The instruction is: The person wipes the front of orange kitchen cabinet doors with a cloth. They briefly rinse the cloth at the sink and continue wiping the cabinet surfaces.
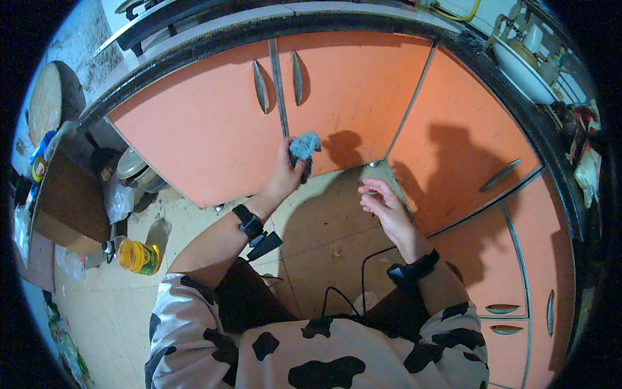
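My left hand grips a crumpled blue cloth, its lower part dark, in front of the orange cabinet doors. Just behind the cloth runs the grey strip between two doors, beneath the left door handle and the right door handle. Over the floor near the cabinet's inner corner is my right hand, fingers loosely curled and apart, with nothing visible in it. Black bands circle both wrists.
A yellow plastic jar stands on the tiled floor at the left, beside a cardboard box and a lidded pot. Above the doors juts the dark countertop edge. A black cable hangs near my legs.
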{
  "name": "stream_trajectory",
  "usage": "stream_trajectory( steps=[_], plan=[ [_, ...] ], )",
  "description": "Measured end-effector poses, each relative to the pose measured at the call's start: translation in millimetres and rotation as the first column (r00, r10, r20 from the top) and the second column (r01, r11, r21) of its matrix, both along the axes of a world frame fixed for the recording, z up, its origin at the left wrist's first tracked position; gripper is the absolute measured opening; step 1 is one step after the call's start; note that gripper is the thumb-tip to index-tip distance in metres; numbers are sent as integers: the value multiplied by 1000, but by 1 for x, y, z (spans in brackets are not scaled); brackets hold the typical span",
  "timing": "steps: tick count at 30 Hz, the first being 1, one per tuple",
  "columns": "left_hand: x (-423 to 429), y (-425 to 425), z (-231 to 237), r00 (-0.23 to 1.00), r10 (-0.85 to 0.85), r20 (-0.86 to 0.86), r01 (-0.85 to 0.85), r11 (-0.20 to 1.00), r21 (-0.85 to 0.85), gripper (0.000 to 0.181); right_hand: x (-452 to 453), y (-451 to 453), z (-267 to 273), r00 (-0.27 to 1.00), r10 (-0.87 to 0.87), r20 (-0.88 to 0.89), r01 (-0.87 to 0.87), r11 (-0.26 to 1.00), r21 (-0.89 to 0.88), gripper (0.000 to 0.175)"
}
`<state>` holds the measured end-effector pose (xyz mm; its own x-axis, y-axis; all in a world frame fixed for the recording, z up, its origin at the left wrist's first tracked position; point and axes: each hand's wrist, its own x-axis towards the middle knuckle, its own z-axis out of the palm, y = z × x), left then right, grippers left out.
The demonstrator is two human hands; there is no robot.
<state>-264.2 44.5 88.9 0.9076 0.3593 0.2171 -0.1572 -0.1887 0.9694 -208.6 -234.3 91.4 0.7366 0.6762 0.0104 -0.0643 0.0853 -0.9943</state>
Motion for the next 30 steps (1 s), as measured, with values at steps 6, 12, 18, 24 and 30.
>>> stream_trajectory(
  steps=[6, 12, 18, 24, 30],
  plan=[
    [38, 36, 113, 807, 185, 561, -578, 441, 686, 48, 2, -3, 7, 999, -19, 33, 20, 999, -31, 37],
    [69, 46, 175, 751, 269, 603, -616, -42, 786, 39, 4, -5, 11, 999, 21, 34, -20, 1000, -5, 35],
    [72, 48, 151, 739, 348, 577, -601, -45, 798, 32, 3, -7, 14, 997, 75, 18, -76, 996, 36, 35],
    [62, 38, 113, 796, 241, 555, -530, -165, 832, 38, 0, -4, 18, 993, 115, 3, -115, 991, 73, 34],
    [65, 23, 82, 818, 344, 461, -517, 86, 852, 32, -2, -10, 23, 991, 102, 85, -106, 993, 50, 34]
  ],
)
